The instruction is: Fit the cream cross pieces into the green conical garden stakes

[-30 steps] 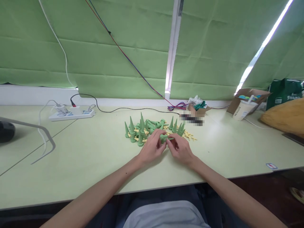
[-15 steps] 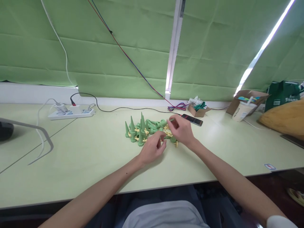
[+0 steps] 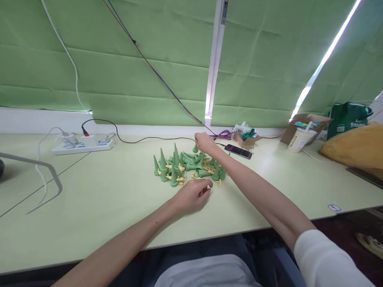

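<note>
My right hand (image 3: pixel 206 144) reaches over the back of a pile of green cone-shaped watering spikes (image 3: pixel 188 161). Its fingers are closed around the upper part of one green watering spike (image 3: pixel 195 148), whose wide base shows just below them. In front of the pile, my left hand (image 3: pixel 194 194) lies low over the table with thumb and fingers curled together; what they hold, if anything, is hidden. Several spikes (image 3: pixel 174 175) stand upright at the left with small yellow valves (image 3: pixel 181 168) on their sides. More upright spikes (image 3: pixel 216 173) are partly covered by my right forearm.
Behind the pile lie a phone (image 3: pixel 238 151) and a small cardboard box (image 3: pixel 247 140). A drink cup (image 3: pixel 299 139), a larger box (image 3: pixel 289 133) and a yellow cushion (image 3: pixel 353 145) are at the right. A power strip (image 3: pixel 83 145) and a grey metal frame (image 3: pixel 55 171) are on the left.
My right hand has moved back and left, from the pile's right side to its far edge. My left hand has drawn slightly towards me, with its fingers curled closer. The view has shifted a little.
</note>
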`<state>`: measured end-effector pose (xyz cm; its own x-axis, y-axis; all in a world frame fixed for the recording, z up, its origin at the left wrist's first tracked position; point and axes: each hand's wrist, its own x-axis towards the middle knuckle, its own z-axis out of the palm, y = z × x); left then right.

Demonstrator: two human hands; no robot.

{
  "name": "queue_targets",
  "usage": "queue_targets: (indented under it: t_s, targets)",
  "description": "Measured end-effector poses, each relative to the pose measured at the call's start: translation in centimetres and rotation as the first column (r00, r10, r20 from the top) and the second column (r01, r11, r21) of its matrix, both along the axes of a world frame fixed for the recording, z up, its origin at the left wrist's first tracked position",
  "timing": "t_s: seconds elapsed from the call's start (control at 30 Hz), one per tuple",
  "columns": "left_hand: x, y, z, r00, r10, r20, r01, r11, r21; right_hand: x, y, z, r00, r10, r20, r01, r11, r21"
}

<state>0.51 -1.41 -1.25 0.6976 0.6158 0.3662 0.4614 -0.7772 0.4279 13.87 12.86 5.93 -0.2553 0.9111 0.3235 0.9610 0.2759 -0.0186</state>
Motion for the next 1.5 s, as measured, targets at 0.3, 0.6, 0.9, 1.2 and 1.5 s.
queue_targets:
  t_s: [0.3, 0.6, 0.9, 1.2, 1.5]
  targets:
    - [0.1, -0.1, 0.3, 0.999, -0.001, -0.038, 0.001, 1.000, -0.009, -0.1, 1.4, -1.3, 0.999, 0.005, 0.035, 0.000, 0.991, -0.132]
    - [0.0, -0.2, 0.4, 0.998, 0.002, -0.060, -0.003, 1.000, -0.018, 0.3, 1.8, -0.9, 0.999, -0.041, 0.000, 0.040, 0.981, -0.187]
    - [0.1, -0.1, 0.1, 0.998, 0.006, -0.058, -0.007, 1.000, -0.019, 1.4, 2.6, -0.6, 0.989, -0.134, 0.057, 0.145, 0.948, -0.283]
    - [0.1, -0.2, 0.1, 0.998, 0.003, -0.068, -0.004, 1.000, -0.022, 1.1, 3.5, -1.9, 0.978, -0.089, 0.190, 0.149, 0.932, -0.330]
    - [0.2, -0.2, 0.2, 0.998, -0.004, -0.064, 0.002, 1.000, -0.017, 0.0, 3.7, -2.1, 0.973, -0.053, 0.227, 0.114, 0.957, -0.266]
